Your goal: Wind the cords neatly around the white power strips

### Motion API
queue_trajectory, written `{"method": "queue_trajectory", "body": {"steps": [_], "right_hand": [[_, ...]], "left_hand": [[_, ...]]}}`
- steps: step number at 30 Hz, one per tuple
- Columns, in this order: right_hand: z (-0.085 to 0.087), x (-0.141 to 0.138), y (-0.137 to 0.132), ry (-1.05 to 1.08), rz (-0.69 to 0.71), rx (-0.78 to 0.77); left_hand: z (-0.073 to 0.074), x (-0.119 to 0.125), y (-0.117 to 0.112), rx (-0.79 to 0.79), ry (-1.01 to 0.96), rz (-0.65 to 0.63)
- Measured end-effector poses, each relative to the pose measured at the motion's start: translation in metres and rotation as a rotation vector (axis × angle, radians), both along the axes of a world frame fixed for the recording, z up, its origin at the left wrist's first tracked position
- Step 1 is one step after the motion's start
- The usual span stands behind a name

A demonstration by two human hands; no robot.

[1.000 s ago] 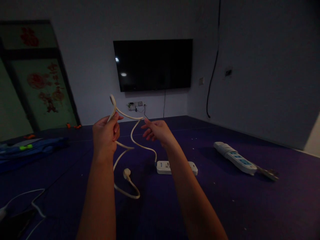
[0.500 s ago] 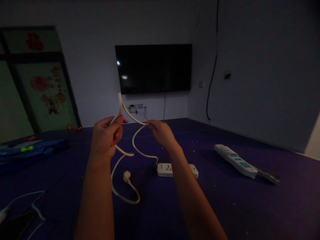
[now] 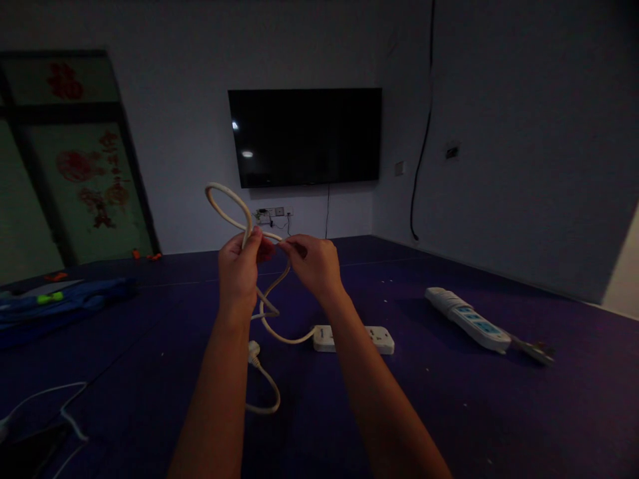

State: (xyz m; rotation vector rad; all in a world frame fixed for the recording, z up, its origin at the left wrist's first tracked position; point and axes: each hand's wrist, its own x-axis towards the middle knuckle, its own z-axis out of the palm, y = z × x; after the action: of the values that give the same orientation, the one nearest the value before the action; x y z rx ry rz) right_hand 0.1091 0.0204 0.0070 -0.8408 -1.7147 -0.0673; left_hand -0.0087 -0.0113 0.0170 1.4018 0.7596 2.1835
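My left hand (image 3: 242,269) is closed around a cream power cord (image 3: 227,211), holding a loop of it that stands up above my fingers. My right hand (image 3: 314,265) pinches the same cord just beside the left hand. From my hands the cord hangs down to a small white power strip (image 3: 372,339) lying on the purple floor (image 3: 449,399). The cord's plug (image 3: 253,350) rests on the floor below my left wrist.
A second, longer white power strip (image 3: 469,318) lies to the right. A black TV (image 3: 305,136) hangs on the far wall above a wall socket (image 3: 272,213). Blue items (image 3: 64,303) lie at the left, and a thin white cable (image 3: 44,402) is at the lower left.
My two hands have come together in the middle. The right hand went from open fingers to pinching the cord, and the loop above my left hand has grown wider.
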Motion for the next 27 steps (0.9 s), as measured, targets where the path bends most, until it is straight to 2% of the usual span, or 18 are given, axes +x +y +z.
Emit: {"method": "queue_trajectory", "body": {"steps": [3, 7, 9, 12, 16, 20, 22, 24, 27], "right_hand": [[-0.002, -0.003, 0.001, 0.019, 0.133, 0.011], [-0.005, -0.009, 0.003, 0.010, 0.397, -0.029], [-0.006, -0.009, 0.005, 0.047, 0.565, -0.119], [-0.007, -0.004, 0.009, 0.124, 0.781, -0.332], [-0.011, 0.006, 0.018, 0.124, 0.821, -0.489], [-0.023, -0.003, 0.025, -0.195, 0.882, -0.539], [-0.029, -0.014, 0.028, -0.281, 0.902, -0.550], [-0.032, -0.025, 0.029, -0.205, 0.902, -0.580], [-0.029, -0.031, 0.030, 0.049, 0.834, -0.693]], "left_hand": [[-0.005, 0.007, 0.007, 0.035, -0.014, 0.008], [-0.008, 0.009, 0.010, 0.014, -0.041, -0.032], [-0.008, 0.007, 0.010, 0.015, -0.048, -0.049], [-0.006, 0.002, 0.009, 0.055, -0.081, -0.049], [-0.002, -0.005, 0.009, 0.146, -0.196, -0.104], [0.000, -0.004, 0.007, 0.205, -0.234, -0.119], [0.000, -0.003, 0.006, 0.219, -0.219, -0.118], [0.000, -0.002, 0.005, 0.213, -0.179, -0.128], [-0.002, -0.003, 0.007, 0.157, -0.070, -0.165]]}}
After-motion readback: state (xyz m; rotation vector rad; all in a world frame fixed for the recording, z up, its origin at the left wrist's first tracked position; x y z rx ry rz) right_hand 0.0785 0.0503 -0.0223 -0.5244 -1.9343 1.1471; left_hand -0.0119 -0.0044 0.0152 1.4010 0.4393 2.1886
